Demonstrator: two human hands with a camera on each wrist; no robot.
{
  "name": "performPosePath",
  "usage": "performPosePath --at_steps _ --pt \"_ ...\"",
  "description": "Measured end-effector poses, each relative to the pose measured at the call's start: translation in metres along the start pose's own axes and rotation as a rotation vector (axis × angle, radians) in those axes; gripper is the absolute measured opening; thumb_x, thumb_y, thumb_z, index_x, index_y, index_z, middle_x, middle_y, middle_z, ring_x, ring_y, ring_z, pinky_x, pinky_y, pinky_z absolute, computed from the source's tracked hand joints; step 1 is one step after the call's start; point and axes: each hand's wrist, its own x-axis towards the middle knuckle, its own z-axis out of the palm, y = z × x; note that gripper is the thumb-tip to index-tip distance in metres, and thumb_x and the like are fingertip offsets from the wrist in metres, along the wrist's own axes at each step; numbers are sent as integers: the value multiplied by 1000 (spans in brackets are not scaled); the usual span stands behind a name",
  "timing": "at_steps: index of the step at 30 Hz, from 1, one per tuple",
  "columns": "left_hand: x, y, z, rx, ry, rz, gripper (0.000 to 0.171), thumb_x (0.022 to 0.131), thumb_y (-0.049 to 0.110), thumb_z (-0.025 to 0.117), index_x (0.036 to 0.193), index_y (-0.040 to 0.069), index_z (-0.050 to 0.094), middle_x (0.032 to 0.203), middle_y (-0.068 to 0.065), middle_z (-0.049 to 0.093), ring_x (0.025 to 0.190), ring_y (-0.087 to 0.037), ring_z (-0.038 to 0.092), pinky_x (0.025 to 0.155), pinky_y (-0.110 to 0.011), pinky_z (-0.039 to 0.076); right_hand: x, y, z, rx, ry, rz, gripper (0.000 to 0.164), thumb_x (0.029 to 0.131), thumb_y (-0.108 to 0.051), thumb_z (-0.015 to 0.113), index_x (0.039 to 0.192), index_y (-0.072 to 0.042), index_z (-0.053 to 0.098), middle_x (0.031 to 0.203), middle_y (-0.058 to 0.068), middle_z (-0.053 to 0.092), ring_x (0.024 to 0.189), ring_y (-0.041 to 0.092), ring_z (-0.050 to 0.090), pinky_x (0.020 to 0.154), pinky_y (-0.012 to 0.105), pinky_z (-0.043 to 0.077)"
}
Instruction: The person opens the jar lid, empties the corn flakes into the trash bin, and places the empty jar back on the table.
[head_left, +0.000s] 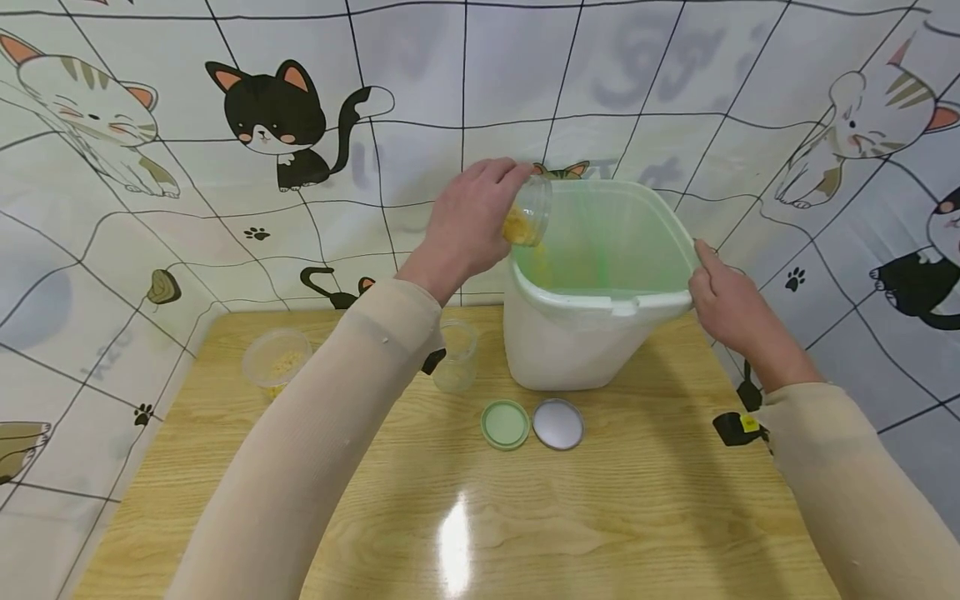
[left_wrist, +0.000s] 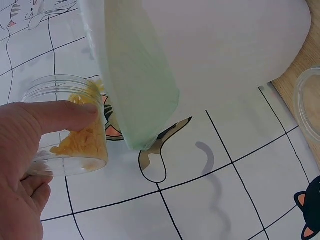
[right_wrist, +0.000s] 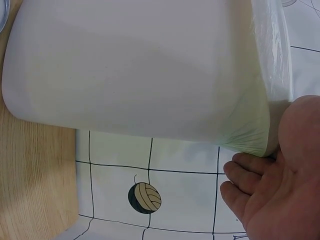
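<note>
My left hand (head_left: 474, 218) grips a clear jar (head_left: 534, 202) and holds it tilted over the left rim of a white bin (head_left: 562, 346). Yellow-orange pieces (left_wrist: 82, 142), perhaps pasta, lie along the jar's lower side in the left wrist view, some at its mouth. Inside the bin hangs a pale green bag (head_left: 622, 225), folded outward over the rim. With thumb and fingers my right hand (head_left: 727, 302) holds the bin's right rim, where the bag's edge (right_wrist: 250, 125) bunches in the right wrist view. The bin's bottom is hidden.
A green lid (head_left: 505, 425) and a whitish lid (head_left: 558, 423) lie in front of the bin on the wooden table (head_left: 570, 517). A second clear jar (head_left: 454, 367) stands behind my left forearm. Farther left is a clear tub (head_left: 262, 358) with yellow bits. Cat-patterned walls (head_left: 420, 75) enclose the table.
</note>
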Motion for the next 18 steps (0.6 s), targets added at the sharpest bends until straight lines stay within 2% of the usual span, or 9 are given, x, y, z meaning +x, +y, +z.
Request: performPosePath --at_steps 11,18 --pt "0 3 3 38 27 40 78 81 -2 64 150 18 35 150 -1 43 142 -19 35 119 -31 30 -1 -1 -1 4 -10 0 60 100 -30 4 155 -11 -13 149 38 27 112 45 41 93 62 31" --pt "-1 1 5 51 58 69 78 80 -2 67 149 18 36 148 -1 44 141 -19 36 119 -30 31 0 0 0 7 -4 -7 60 101 -30 4 156 -13 -12 149 37 29 116 46 41 101 65 29"
